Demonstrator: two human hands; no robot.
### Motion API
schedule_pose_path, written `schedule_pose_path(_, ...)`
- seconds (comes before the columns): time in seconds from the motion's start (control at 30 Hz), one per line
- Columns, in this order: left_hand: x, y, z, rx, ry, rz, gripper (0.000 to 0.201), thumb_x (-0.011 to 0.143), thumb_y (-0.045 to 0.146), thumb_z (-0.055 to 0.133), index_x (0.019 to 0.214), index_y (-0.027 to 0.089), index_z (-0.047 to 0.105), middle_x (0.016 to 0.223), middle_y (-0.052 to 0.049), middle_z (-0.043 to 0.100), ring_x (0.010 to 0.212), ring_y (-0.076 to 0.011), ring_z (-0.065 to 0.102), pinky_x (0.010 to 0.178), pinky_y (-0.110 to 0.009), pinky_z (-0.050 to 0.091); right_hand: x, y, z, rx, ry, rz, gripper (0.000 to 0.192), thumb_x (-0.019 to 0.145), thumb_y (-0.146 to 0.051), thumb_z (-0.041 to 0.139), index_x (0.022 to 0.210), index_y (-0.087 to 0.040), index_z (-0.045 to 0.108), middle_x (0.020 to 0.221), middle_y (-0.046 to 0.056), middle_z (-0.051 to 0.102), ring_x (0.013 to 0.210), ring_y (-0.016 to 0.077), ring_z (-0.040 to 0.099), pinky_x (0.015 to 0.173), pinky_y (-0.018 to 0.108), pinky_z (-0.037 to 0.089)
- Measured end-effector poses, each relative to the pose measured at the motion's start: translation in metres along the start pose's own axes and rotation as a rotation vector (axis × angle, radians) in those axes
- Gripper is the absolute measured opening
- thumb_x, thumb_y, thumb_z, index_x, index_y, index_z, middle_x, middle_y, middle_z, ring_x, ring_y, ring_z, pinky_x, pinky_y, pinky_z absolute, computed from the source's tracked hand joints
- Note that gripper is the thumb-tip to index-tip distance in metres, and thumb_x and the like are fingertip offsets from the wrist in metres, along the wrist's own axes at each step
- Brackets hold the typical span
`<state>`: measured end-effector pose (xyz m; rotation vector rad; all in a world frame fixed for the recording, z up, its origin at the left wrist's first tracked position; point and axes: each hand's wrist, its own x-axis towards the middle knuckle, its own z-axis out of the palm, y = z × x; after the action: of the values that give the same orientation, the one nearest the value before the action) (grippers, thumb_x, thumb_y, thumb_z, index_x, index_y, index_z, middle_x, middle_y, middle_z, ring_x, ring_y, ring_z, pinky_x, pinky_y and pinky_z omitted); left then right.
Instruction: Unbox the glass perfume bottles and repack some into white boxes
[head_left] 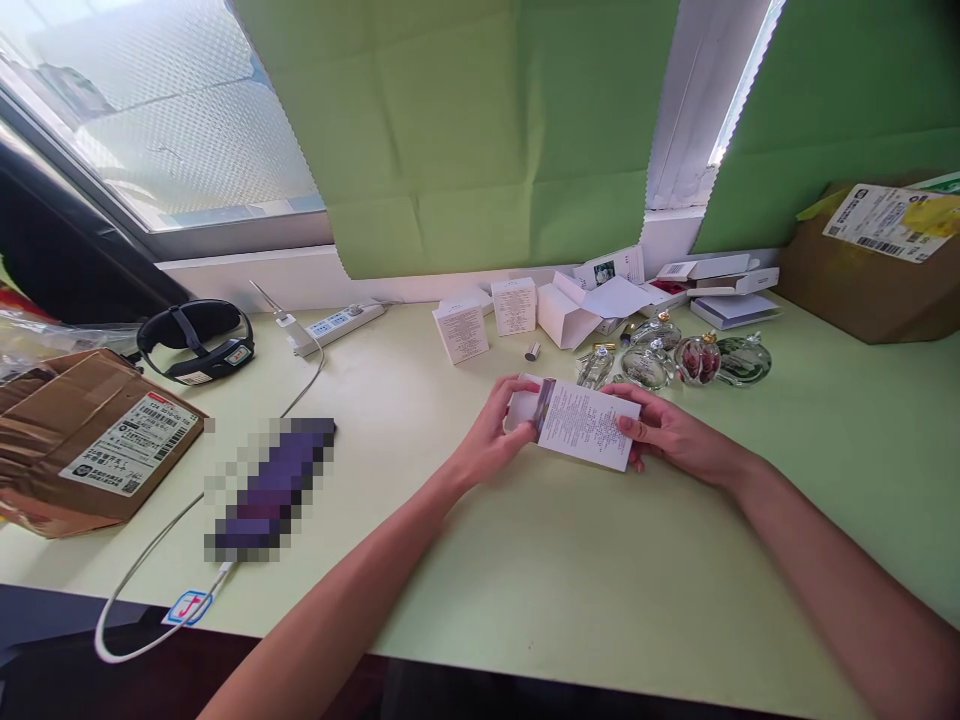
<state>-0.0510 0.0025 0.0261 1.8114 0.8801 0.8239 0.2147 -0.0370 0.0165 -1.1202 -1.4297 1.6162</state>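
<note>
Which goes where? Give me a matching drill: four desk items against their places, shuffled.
Things:
1. small white box
2. power strip
3. glass bottles
4. taped parcel

Places:
A. far left edge of the desk
B. held between left hand and right hand
C. by the wall under the window
D. in a row just behind the hands

Pairs: 1-B, 2-C, 3-D, 4-A

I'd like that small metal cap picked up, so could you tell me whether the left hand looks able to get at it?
Probably yes: the small metal cap lies on bare table just beyond the left hand, nothing between them, though that hand holds the white box.
</note>
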Motion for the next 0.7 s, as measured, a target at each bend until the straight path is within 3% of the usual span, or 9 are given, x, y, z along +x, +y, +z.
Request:
schedule_pose_path(0.13, 0.003, -0.007, -0.001, 0.116, 0.094, 0.003, 0.009, 0.087, 0.028, 0.054, 0.092, 0.021, 0.054, 0.126, -0.006, 0.048, 0.105, -0.0198, 0.054, 0.083, -0.033, 0.05, -0.001, -0.002, 0.0, -0.033, 0.002, -0.007, 0.05, 0.087, -0.047, 0.061, 0.13, -0.03, 0.042, 0.09, 0.001, 0.06, 0.07, 0.0138, 0.058, 0.058, 0.029, 0.053)
schedule_pose_path(0.23, 0.005, -0.01, -0.003, 0.069, 0.029, -0.032, 0.022, 0.09, 0.04, 0.052, 0.086, 0.019, 0.057, 0.119, -0.008, 0.049, 0.1, -0.0197, 0.055, 0.075, -0.03, 0.051, -0.004, -0.005, 0.003, -0.181, 0.024, 0.011, 0.052, 0.088, -0.052, 0.056, 0.134, -0.032, 0.041, 0.091, 0.001, 0.061, 0.07, 0.0156, 0.059, 0.057, 0.03, 0.052)
schedule_pose_path(0.33, 0.005, -0.011, -0.006, 0.013, 0.001, -0.045, 0.024, 0.092, 0.041, 0.05, 0.091, 0.019, 0.06, 0.117, -0.008, 0.049, 0.097, -0.0182, 0.055, 0.078, -0.03, 0.05, -0.006, -0.005, 0.016, -0.516, 0.152, -0.065, 0.069, 0.078, -0.055, 0.067, 0.138, -0.034, 0.04, 0.12, 0.006, 0.057, 0.101, 0.0256, 0.06, 0.078, 0.039, 0.055)
schedule_pose_path(0.43, 0.005, -0.01, -0.008, -0.038, 0.001, -0.052, 0.024, 0.093, 0.041, 0.049, 0.09, 0.019, 0.06, 0.118, -0.007, 0.049, 0.098, -0.0175, 0.056, 0.082, -0.03, 0.048, -0.004, 0.003, 0.035, -0.836, 0.283, -0.236, 0.1, 0.065, -0.051, 0.078, 0.148, -0.034, 0.024, 0.143, 0.008, 0.041, 0.13, 0.034, 0.04, 0.103, 0.05, 0.043)
schedule_pose_path(0.57, 0.006, -0.01, -0.009, -0.087, 0.033, -0.079, 0.022, 0.091, 0.038, 0.052, 0.083, 0.018, 0.057, 0.123, -0.005, 0.046, 0.098, -0.0162, 0.055, 0.083, -0.028, 0.046, 0.0, 0.011, 0.05, -0.988, 0.323, -0.256, 0.089, 0.075, -0.043, 0.068, 0.149, -0.03, 0.021, 0.14, 0.008, 0.044, 0.13, 0.0311, 0.041, 0.106, 0.048, 0.04)
schedule_pose_path(0.7, 0.01, -0.017, -0.014, -0.099, 0.088, -0.1, 0.022, 0.087, 0.035, 0.055, 0.073, 0.017, 0.051, 0.122, -0.004, 0.047, 0.093, -0.0146, 0.055, 0.076, -0.025, 0.045, -0.003, 0.006, 0.046, -1.033, 0.303, -0.181, 0.085, 0.074, -0.043, 0.067, 0.146, -0.028, 0.025, 0.137, 0.01, 0.047, 0.127, 0.0309, 0.045, 0.104, 0.048, 0.042)
